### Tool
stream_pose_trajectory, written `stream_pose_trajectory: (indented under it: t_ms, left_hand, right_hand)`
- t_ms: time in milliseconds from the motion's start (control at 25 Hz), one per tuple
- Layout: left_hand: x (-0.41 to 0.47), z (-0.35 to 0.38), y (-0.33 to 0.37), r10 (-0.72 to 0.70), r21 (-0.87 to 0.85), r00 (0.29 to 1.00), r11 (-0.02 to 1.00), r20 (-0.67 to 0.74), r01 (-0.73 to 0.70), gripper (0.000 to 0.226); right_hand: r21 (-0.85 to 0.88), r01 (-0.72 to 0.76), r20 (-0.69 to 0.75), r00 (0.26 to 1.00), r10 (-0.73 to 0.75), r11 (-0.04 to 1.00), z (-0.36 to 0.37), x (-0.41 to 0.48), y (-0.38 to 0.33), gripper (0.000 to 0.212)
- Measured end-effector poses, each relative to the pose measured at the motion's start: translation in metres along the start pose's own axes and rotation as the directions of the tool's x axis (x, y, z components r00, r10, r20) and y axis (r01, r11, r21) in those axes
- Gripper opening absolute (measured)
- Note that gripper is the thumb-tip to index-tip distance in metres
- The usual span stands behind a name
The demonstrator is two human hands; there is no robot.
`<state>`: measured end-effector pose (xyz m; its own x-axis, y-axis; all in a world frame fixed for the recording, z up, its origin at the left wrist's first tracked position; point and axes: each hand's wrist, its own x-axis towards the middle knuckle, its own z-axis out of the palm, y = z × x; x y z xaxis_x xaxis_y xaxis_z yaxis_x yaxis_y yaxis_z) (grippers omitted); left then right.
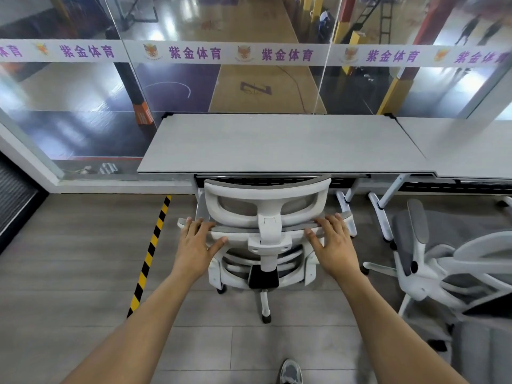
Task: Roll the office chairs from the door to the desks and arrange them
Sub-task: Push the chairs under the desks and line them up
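Head camera looks down on a white-and-grey mesh office chair [268, 234] standing square to a grey desk [277, 142], its headrest [266, 189] up at the desk's near edge. The left hand [198, 241] and right hand [333, 242] lie on top of the backrest, one either side of the spine. On both, the fingers are laid out fairly straight over the rail with the thumb spread towards the middle, so neither hand clasps it. A second office chair [443, 261] sits to the right, below a neighbouring desk [457, 145]. Yellow-black floor tape [151, 250] runs at left. Behind the desks stands a glass wall [249, 87].
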<state>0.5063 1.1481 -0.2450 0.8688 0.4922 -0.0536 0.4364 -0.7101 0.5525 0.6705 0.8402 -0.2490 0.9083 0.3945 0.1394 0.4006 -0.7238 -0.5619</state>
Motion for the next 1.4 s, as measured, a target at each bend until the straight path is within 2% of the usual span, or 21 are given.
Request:
stream_pose_trajectory:
  t_ms: [80, 160, 280, 360, 520, 640, 840, 1120, 1400]
  left_hand:
    - [-0.001, -0.003, 0.003, -0.020, 0.020, 1.000, 1.000, 0.006, 0.020, 0.060]
    - [-0.009, -0.006, 0.012, -0.020, 0.023, 0.999, 1.000, -0.045, 0.021, 0.051]
    - [-0.030, -0.010, 0.033, 0.101, 0.001, 0.977, 0.995, -0.187, -0.103, 0.033]
    - [-0.048, -0.010, 0.048, 0.210, 0.024, 0.955, 0.978, -0.208, -0.210, 0.030]
    - [-0.067, 0.000, 0.096, 0.389, 0.083, 0.911, 0.921, -0.137, -0.381, 0.024]
    - [-0.067, 0.017, 0.152, 0.492, 0.134, 0.868, 0.866, -0.060, -0.482, 0.034]
    - [-0.064, 0.061, 0.261, 0.653, 0.133, 0.756, 0.748, 0.027, -0.651, 0.041]
    - [-0.061, 0.140, 0.402, 0.772, 0.115, 0.627, 0.617, 0.100, -0.778, 0.042]
    - [-0.046, 0.211, 0.509, 0.851, 0.054, 0.495, 0.494, 0.175, -0.868, 0.041]
  right_hand:
    - [-0.018, -0.018, 0.013, 1.000, 0.018, 1.000, 0.000, 0.001, -0.004, 0.054]
    - [-0.031, -0.030, 0.016, 0.999, 0.031, 0.999, -0.002, -0.001, -0.007, 0.052]
    - [-0.007, -0.034, -0.049, 0.998, 0.034, 0.999, -0.013, -0.008, -0.011, 0.040]
    - [0.012, -0.045, -0.121, 0.992, 0.047, 0.999, -0.026, -0.019, -0.012, 0.035]
    - [0.031, -0.068, -0.263, 0.962, 0.074, 0.997, -0.055, -0.052, -0.007, 0.035]
    - [-0.008, -0.044, -0.335, 0.941, 0.039, 0.999, -0.084, -0.076, 0.008, 0.038]
    - [-0.065, -0.117, -0.438, 0.896, 0.077, 0.991, -0.144, -0.094, 0.069, 0.047]
    - [-0.089, -0.240, -0.531, 0.832, 0.158, 0.967, -0.228, -0.114, 0.165, 0.045]
    - [-0.118, -0.416, -0.585, 0.763, 0.275, 0.902, -0.288, -0.125, 0.252, 0.049]
